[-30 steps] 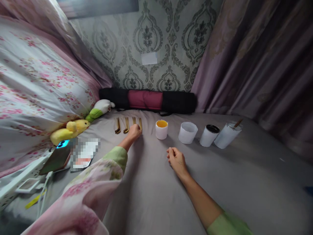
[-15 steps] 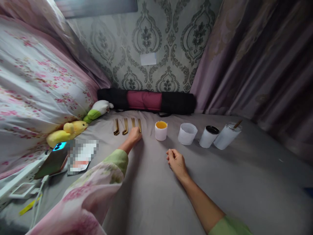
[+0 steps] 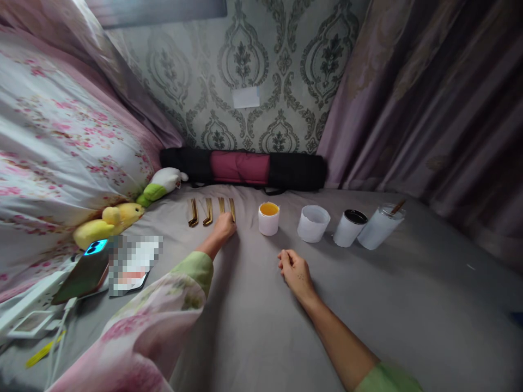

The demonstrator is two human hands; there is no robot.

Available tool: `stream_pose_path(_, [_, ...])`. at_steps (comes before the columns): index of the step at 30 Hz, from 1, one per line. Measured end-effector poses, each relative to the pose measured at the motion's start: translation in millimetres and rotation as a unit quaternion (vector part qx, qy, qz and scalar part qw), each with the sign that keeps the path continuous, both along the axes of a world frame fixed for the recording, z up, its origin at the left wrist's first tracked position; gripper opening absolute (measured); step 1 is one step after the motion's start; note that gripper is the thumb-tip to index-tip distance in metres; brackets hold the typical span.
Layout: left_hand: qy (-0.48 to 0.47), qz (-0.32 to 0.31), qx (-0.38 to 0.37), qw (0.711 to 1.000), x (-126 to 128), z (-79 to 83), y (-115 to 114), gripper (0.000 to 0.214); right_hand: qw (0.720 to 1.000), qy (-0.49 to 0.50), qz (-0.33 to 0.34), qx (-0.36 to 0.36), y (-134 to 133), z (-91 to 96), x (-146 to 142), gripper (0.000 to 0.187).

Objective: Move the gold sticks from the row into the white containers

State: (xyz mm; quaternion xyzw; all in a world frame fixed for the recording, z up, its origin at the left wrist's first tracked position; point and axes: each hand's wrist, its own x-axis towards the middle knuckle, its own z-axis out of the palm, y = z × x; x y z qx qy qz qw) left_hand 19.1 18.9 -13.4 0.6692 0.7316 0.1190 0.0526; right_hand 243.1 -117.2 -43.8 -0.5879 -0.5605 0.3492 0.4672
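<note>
My left hand (image 3: 224, 226) is closed at the near ends of the rightmost gold bent metal straws (image 3: 232, 206); its fingers hide the lower part of them and of the group beside. Further left lie two more groups of bent gold straws (image 3: 194, 212). My right hand (image 3: 295, 269) rests on the grey sheet with its fingers curled, and whatever they hold, if anything, is hidden. Beyond it stand a white cup with a yellow inside (image 3: 268, 219) and a wider whitish cup (image 3: 313, 224).
To the right are a cup with a dark top (image 3: 349, 228) and a tilted clear cup with a brown stick (image 3: 381, 227). A black and maroon roll bag (image 3: 241, 167) lies by the wall. Plush toys (image 3: 108, 223), a phone (image 3: 84, 272) and a power strip (image 3: 35, 291) are at left.
The whole view has shifted slightly. Both hands keep nearly the same place and shape, and the cups and straws stay where they were.
</note>
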Motion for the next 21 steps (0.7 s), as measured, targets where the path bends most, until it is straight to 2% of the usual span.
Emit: stream_pose_path(21, [-0.031,0.009,-0.008,0.999,-0.3,7.9,-5.8,0.025,1.000,-0.001,0.005,-0.009,-1.1,2.3,-0.3,0.040])
